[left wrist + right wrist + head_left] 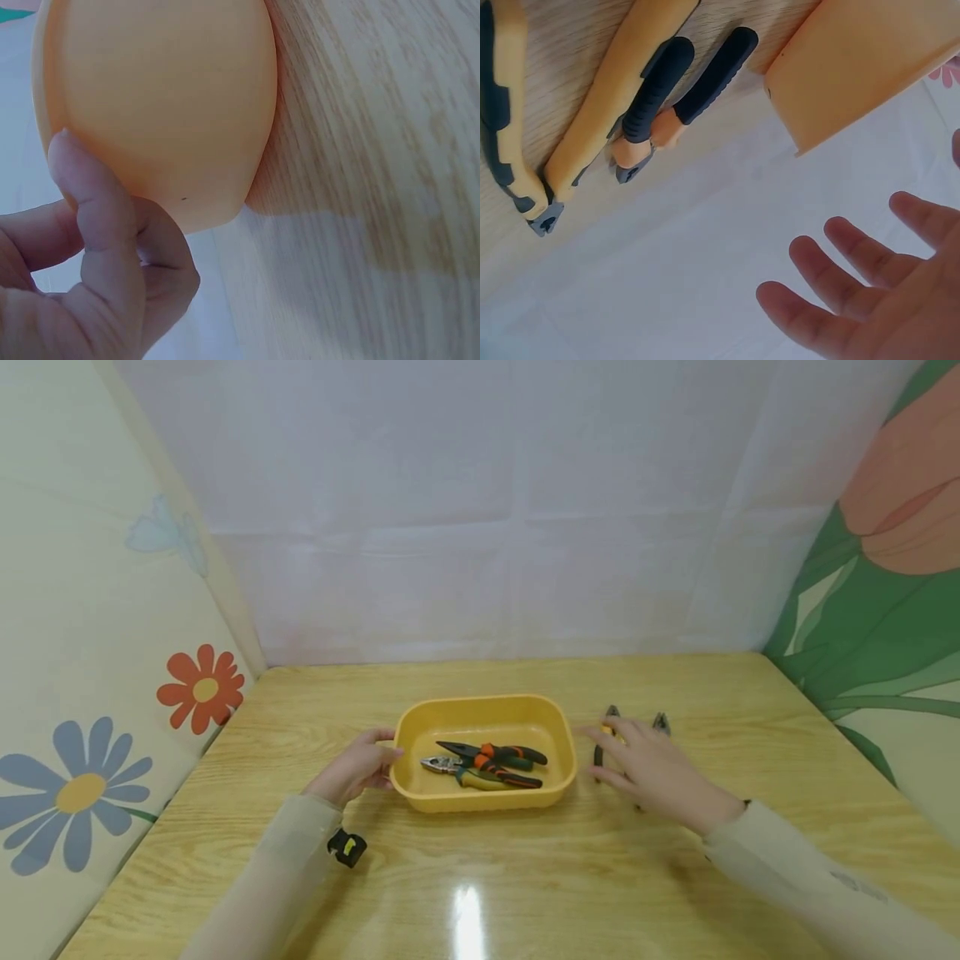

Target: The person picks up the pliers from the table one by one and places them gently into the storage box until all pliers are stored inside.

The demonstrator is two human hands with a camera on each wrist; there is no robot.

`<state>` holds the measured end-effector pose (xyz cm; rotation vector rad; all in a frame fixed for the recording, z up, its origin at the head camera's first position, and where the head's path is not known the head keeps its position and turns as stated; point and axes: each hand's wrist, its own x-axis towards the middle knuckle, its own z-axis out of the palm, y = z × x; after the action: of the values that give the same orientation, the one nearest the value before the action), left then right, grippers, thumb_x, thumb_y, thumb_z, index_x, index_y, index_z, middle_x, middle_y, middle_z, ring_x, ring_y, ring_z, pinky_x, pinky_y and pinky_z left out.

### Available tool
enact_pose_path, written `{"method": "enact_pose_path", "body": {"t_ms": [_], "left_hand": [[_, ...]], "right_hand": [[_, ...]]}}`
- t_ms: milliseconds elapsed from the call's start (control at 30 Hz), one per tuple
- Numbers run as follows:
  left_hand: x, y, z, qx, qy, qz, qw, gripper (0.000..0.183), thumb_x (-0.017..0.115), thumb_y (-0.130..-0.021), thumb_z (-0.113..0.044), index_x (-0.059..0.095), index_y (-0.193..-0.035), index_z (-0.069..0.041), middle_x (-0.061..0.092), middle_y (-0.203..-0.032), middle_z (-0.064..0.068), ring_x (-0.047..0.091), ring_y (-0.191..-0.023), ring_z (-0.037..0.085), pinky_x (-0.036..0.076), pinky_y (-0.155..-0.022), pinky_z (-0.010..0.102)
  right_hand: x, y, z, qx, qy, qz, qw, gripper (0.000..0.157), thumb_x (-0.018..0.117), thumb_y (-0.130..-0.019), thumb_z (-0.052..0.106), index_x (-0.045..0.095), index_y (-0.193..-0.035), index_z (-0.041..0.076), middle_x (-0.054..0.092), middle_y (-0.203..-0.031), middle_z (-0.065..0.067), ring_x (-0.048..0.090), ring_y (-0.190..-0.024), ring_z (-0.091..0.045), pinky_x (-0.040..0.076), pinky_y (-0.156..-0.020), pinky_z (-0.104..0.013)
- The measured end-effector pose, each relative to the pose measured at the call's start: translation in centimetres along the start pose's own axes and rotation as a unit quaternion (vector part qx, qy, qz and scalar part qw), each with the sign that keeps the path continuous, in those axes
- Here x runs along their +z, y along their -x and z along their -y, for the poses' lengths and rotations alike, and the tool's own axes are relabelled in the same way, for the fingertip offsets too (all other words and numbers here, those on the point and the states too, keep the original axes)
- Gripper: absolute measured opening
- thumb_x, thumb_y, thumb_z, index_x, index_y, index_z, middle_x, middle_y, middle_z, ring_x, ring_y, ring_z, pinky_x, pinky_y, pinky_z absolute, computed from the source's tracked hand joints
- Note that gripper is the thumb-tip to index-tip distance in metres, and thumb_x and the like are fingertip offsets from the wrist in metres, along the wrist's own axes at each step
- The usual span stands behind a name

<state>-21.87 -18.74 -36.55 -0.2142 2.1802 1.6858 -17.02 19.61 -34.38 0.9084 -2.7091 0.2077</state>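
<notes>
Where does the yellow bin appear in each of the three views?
Head: yellow bin, just below centre.
Left wrist: yellow bin, upper left, cut off at the top.
Right wrist: yellow bin, upper right corner, partly cut off.
Shared landmark: the wood-grain tabletop.

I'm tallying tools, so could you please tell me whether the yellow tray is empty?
The yellow tray is not empty: the head view shows pliers lying inside it.

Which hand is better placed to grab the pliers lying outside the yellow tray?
Probably the right hand: empty and outstretched, it is near the black-handled pliers and the yellow-and-black pliers. The left hand is holding the opposite end of the yellow tray.
</notes>
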Motion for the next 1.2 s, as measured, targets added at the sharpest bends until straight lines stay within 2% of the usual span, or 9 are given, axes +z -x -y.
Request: {"method": "enact_pose_path", "body": {"t_ms": [300,567,800,1000,1200], "left_hand": [[-0.1,0.0,0.1,0.002,-0.003,0.002,1.0,0.048,0.047,-0.1,-0.004,0.028,-0.143,0.008,0.058,-0.083,0.01,0.053,-0.059,0.012,0.048,-0.051,0.021],[-0.1,0.2,0.1,0.004,-0.003,0.007,1.0,0.051,0.047,-0.1,-0.004,0.025,-0.143,0.008,0.058,-0.082,0.01,0.054,-0.06,0.012,0.048,-0.052,0.021],[-0.1,0.3,0.1,0.006,-0.002,0.007,1.0,0.05,0.047,-0.1,-0.004,0.025,-0.143,0.008,0.058,-0.083,0.011,0.054,-0.059,0.012,0.048,-0.051,0.022],[-0.1,0.2,0.1,0.01,-0.002,0.011,0.9999,0.051,0.047,-0.1,-0.004,0.024,-0.144,0.009,0.058,-0.081,0.011,0.054,-0.058,0.012,0.048,-0.051,0.022],[-0.1,0.2,0.0,0.006,-0.002,0.007,1.0,0.051,0.048,-0.1,-0.004,0.025,-0.144,0.008,0.059,-0.083,0.011,0.055,-0.06,0.012,0.049,-0.052,0.022]], "right_hand": [[-0.3,1.3,-0.5,0.031,0.003,-0.009,0.999,0.057,0.068,-0.092,0.025,0.047,-0.141,0.004,0.051,-0.127,-0.027,0.049,-0.116,-0.045,0.039,-0.095,-0.063],[-0.4,2.4,-0.9,0.071,0.006,-0.014,0.997,0.059,0.069,-0.091,0.026,0.047,-0.14,-0.001,0.048,-0.127,-0.033,0.048,-0.114,-0.051,0.04,-0.088,-0.067],[-0.2,3.3,-1.1,0.122,0.007,-0.017,0.992,0.061,0.068,-0.092,0.029,0.046,-0.138,-0.003,0.046,-0.128,-0.036,0.044,-0.115,-0.055,0.038,-0.089,-0.069],[0.2,3.8,-1.3,0.159,0.01,-0.023,0.987,0.07,0.07,-0.09,0.031,0.04,-0.14,-0.008,0.043,-0.128,-0.04,0.043,-0.114,-0.057,0.037,-0.09,-0.07],[1.0,4.5,-1.4,0.202,0.016,-0.016,0.979,0.078,0.069,-0.09,0.039,0.037,-0.141,-0.01,0.043,-0.126,-0.041,0.043,-0.111,-0.06,0.039,-0.083,-0.072]]}}
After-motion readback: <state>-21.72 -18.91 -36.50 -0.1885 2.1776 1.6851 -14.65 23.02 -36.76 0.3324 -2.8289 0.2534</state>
